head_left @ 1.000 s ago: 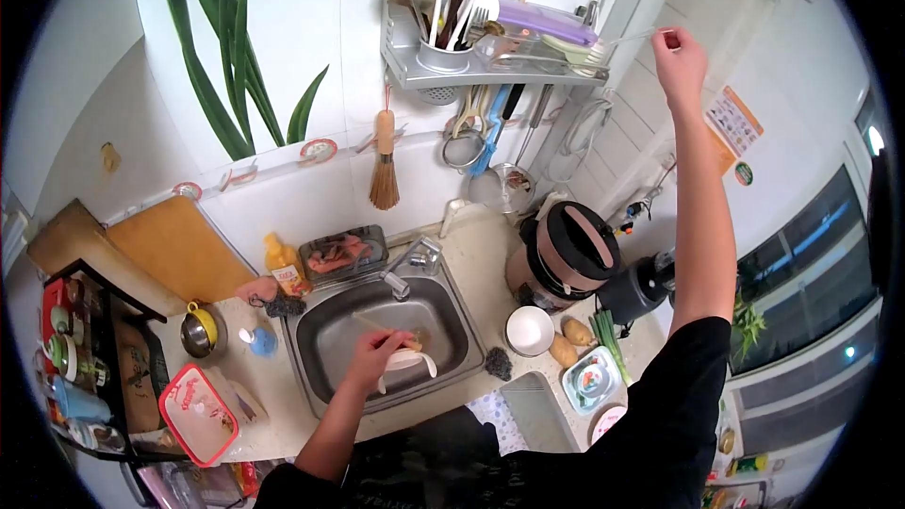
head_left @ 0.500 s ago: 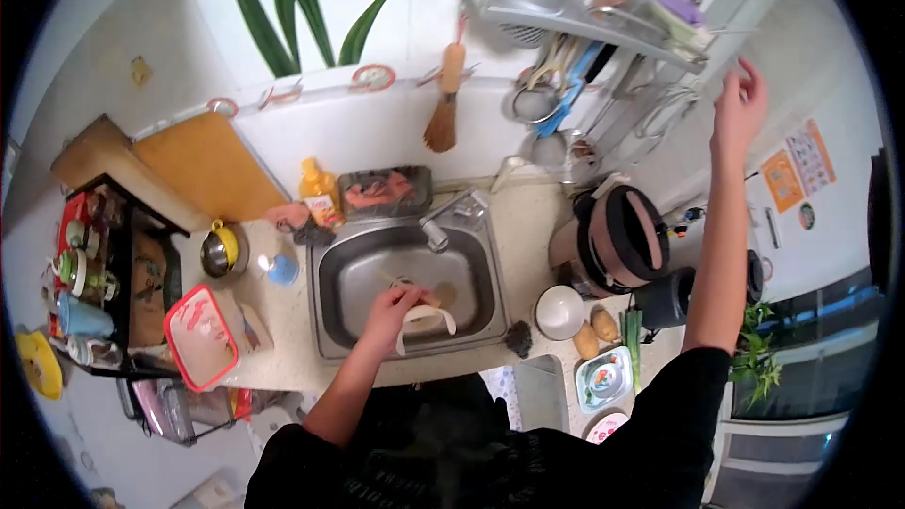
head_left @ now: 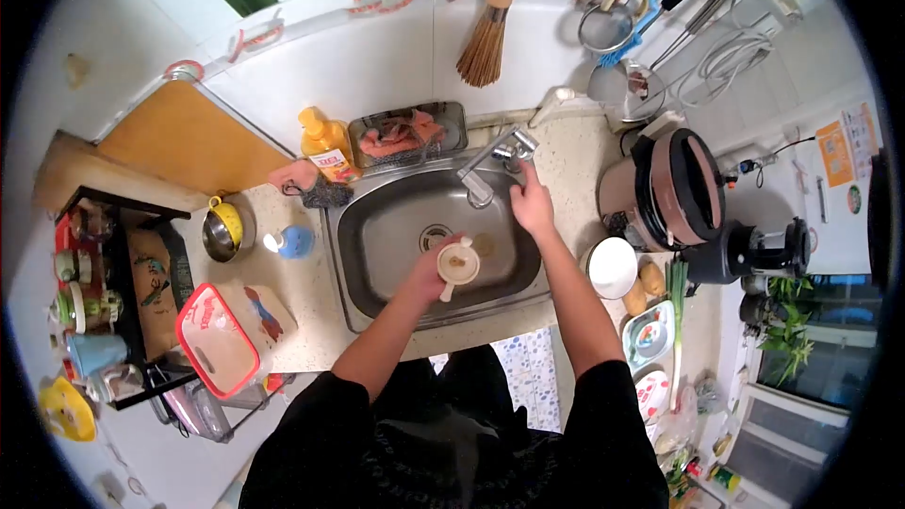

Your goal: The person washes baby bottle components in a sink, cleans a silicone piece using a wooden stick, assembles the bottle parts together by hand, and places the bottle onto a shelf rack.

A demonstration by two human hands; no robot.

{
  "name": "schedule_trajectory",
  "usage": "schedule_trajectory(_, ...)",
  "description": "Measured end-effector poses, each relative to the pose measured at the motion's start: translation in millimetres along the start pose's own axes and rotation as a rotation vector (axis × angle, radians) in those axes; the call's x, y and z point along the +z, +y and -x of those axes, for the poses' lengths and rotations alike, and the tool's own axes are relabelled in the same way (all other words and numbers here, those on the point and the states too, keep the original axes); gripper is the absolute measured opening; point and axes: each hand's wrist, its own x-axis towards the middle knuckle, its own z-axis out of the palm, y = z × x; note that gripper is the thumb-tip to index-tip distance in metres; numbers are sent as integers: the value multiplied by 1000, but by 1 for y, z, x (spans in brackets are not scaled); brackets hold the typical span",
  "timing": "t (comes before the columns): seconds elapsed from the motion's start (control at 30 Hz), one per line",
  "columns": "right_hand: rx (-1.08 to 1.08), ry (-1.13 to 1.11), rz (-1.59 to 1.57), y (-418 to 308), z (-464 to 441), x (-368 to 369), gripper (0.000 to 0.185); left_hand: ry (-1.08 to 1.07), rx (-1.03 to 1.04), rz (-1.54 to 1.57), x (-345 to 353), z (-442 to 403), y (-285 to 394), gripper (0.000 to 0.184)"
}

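Over the sink (head_left: 351, 254), my left hand (head_left: 436, 269) is closed on a small off-white cup (head_left: 458, 265) with short tabs at its rim. Its round top faces up and a brownish spot shows in the middle. My right hand (head_left: 534, 204) is at the base of the chrome faucet (head_left: 492, 162), index finger stretched against its handle and thumb apart. The faucet's spout points into the basin, and no water stream is visible.
Behind the sink are a yellow detergent bottle (head_left: 326, 143) and a rack with a pink cloth (head_left: 403, 134). On the right stand a rice cooker (head_left: 674, 188), a white bowl (head_left: 613, 268) and potatoes (head_left: 650, 278). Left is a red-rimmed container (head_left: 219, 339).
My right hand has come down from the raised shelf area to the faucet. The cup in my left hand has turned its round top upward. The view has tilted down.
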Motion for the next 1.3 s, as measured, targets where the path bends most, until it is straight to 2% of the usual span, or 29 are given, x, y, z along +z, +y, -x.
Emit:
schedule_trajectory(0.07, -103, 77, 3, 15, -34, 28, 63, -89, -53, 30, 0, -14, 3, 21)
schedule_trajectory(0.1, 3, -45, 100, -2, -44, 22, 66, -96, -54, 65, -11, -28, 1, 20)
schedule_trajectory(0.13, -49, -5, 127, -1, -56, 33, 69, -101, -55, 101, -13, -34, 1, 19)
schedule_trajectory(0.2, 46, -49, 203, -5, -71, 42, 70, -125, -38, 74, -13, -40, 3, 19)
schedule_trajectory(0.3, 164, -188, 134, -3, -84, 50, 74, -114, -11, 60, -8, -49, 7, 21)
schedule_trajectory(0.37, -20, -92, 183, 27, -85, 72, 73, -98, -14, 42, -5, -55, 11, 23)
schedule_trajectory(0.4, -116, -45, 208, 27, -81, 75, 73, -158, -14, 84, -4, -60, 13, 25)
schedule_trajectory(0.5, 107, -129, -107, 29, -49, 70, 69, -262, -20, 135, -7, -65, 12, 29)
schedule_trajectory(0.53, 29, -7, -260, 40, -35, 84, 63, -264, -13, 99, -12, -72, 13, 31)
schedule_trajectory(0.57, -9, -1, -397, 67, -27, 106, 55, -263, -2, 63, -15, -77, 14, 32)
schedule_trajectory(0.6, -183, 90, -505, 51, -7, 109, 43, -232, 5, 64, -16, -79, 14, 33)
schedule_trajectory(0.63, 137, -114, -690, 23, 19, 92, 36, -200, 11, 65, -16, -79, 15, 34)
schedule_trajectory(0.67, 149, -143, -666, 55, 25, 117, 36, -167, 16, 66, -17, -81, 14, 35)
schedule_trajectory(0.77, 318, -177, -913, 68, 44, 122, 36, -250, -25, 133, -30, -93, 10, 36)
schedule_trajectory(0.83, 386, -141, -1127, 31, 52, 103, 35, -244, -32, 151, -27, -93, 9, 36)
schedule_trajectory(0.93, 295, -150, -1139, 20, 45, 95, 35, -254, -31, 142, -28, -96, 11, 36)
schedule_trajectory(1.03, 251, -224, -895, 25, 34, 94, 36, -260, -23, 124, -19, -88, 15, 35)
schedule_trajectory(1.13, 227, -225, -831, 32, 28, 106, 39, -218, -10, 95, -21, -89, 15, 36)
schedule_trajectory(1.17, 181, -184, -841, 36, 27, 109, 36, -198, -4, 84, -25, -93, 14, 37)
schedule_trajectory(1.23, 90, -105, -860, 38, 27, 111, 32, -295, -111, 101, -40, -100, 18, 40)
schedule_trajectory(1.27, 171, -91, -936, 37, 27, 109, 31, -343, -163, 109, -48, -101, 19, 42)
schedule_trajectory(1.3, 252, -76, -1012, 28, 28, 102, 30, -259, -182, 83, -47, -95, 22, 44)
